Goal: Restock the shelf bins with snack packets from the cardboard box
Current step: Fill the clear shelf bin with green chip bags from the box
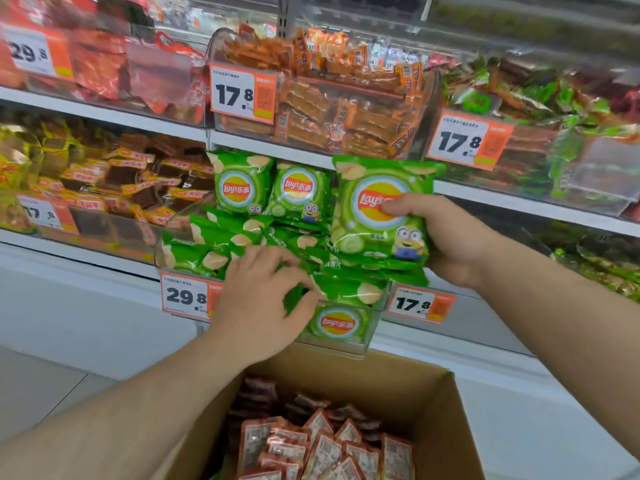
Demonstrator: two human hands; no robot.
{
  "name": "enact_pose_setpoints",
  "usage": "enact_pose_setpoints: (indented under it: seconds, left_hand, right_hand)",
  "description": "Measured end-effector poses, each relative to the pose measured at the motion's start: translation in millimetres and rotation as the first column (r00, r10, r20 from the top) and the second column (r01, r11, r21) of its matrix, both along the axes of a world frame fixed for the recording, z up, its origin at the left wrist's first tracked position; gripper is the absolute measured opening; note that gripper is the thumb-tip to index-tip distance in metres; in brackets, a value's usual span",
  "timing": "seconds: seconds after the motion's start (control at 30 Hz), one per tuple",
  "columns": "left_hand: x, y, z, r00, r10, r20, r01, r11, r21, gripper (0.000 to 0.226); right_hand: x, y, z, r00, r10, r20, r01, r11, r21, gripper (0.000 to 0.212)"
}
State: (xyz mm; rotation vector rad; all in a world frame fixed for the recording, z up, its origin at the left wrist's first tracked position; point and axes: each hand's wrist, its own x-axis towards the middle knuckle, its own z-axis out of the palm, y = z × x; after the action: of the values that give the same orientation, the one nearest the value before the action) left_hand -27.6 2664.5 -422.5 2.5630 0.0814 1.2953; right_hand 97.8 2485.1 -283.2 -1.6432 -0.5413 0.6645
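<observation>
My right hand [446, 237] grips a green Lay's chip packet [374, 209], held upright above the right side of a clear shelf bin [367, 337] full of the same green packets [242, 185]. My left hand [263, 296] reaches into the bin's front, its curled fingers pinching the edge of a green packet [346, 289] lying there. Below, an open cardboard box [433, 403] holds several red-brown snack packets [322, 448] with white barcode labels.
Clear bins of orange [329, 98], red [104, 64], yellow-brown [104, 188] and green-wrapped snacks [561, 105] fill the shelves around. Price tags [242, 91] hang on bin fronts. A white shelf base [86, 306] runs below; pale floor lies at left.
</observation>
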Motion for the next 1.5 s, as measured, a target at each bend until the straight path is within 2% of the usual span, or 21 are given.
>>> enact_pose_setpoints:
  seconds: [0.07,0.17,0.27,0.4,0.5,0.67,0.83,0.93,1.07,1.17,1.23,1.3,1.4,1.5]
  left_hand:
    - [2,3,-8,0.992,0.071,-0.103,-0.063,0.995,0.071,0.031]
    - [5,5,-17,0.975,0.108,-0.196,-0.091,0.991,0.094,0.029]
    - [12,7,-22,0.970,0.090,-0.224,-0.070,0.993,0.092,0.019]
    - [17,10,-28,0.977,0.020,-0.213,-0.023,1.000,-0.013,0.019]
    - [20,9,-32,0.979,-0.010,-0.202,-0.007,0.997,-0.083,0.020]
    - [22,9,-33,0.978,-0.016,-0.207,-0.007,0.994,-0.109,0.020]
    - [22,8,-31,0.978,-0.016,-0.206,-0.009,0.993,-0.117,0.020]
    - [21,8,-30,0.977,-0.024,-0.211,-0.004,0.992,-0.129,0.020]
    - [20,9,-30,0.977,-0.036,-0.210,0.006,0.990,-0.142,0.019]
    - [20,9,-31,0.980,-0.046,-0.194,0.017,0.989,-0.145,0.014]
    - [20,10,-33,0.984,-0.042,-0.173,0.019,0.991,-0.132,0.003]
    - [21,9,-36,0.986,-0.046,-0.162,0.024,0.990,-0.137,0.009]
    - [24,9,-38,0.990,-0.067,-0.125,0.047,0.986,-0.160,0.026]
    - [25,10,-39,0.990,-0.081,-0.118,0.062,0.986,-0.155,0.027]
  right_hand:
    - [15,11,-4,0.999,0.019,-0.049,-0.022,0.998,-0.059,0.034]
    - [38,29,-1,0.995,0.002,-0.103,-0.010,0.996,-0.084,0.028]
    - [52,46,-3,0.994,-0.027,-0.108,0.011,0.989,-0.145,0.027]
    - [61,58,-8,0.991,-0.075,-0.110,0.059,0.988,-0.145,0.027]
    - [70,60,-11,0.994,-0.078,-0.076,0.066,0.986,-0.151,0.027]
    - [82,66,-19,0.998,-0.054,-0.020,0.050,0.982,-0.181,0.022]
    - [94,69,-22,0.993,0.020,0.120,0.017,0.955,-0.296,0.034]
    - [93,74,-22,0.984,0.055,0.171,0.005,0.942,-0.335,0.028]
    - [94,76,-30,0.985,0.031,0.171,0.019,0.958,-0.285,0.030]
    - [101,73,-32,0.996,-0.003,0.093,0.023,0.977,-0.214,0.031]
    - [107,73,-30,0.999,-0.036,0.040,0.042,0.985,-0.165,0.030]
    - [114,75,-28,0.998,-0.061,0.018,0.063,0.989,-0.134,0.029]
    - [127,77,-32,0.996,-0.081,0.033,0.084,0.991,-0.105,0.038]
    - [137,78,-37,0.993,-0.110,0.042,0.113,0.992,-0.064,0.050]
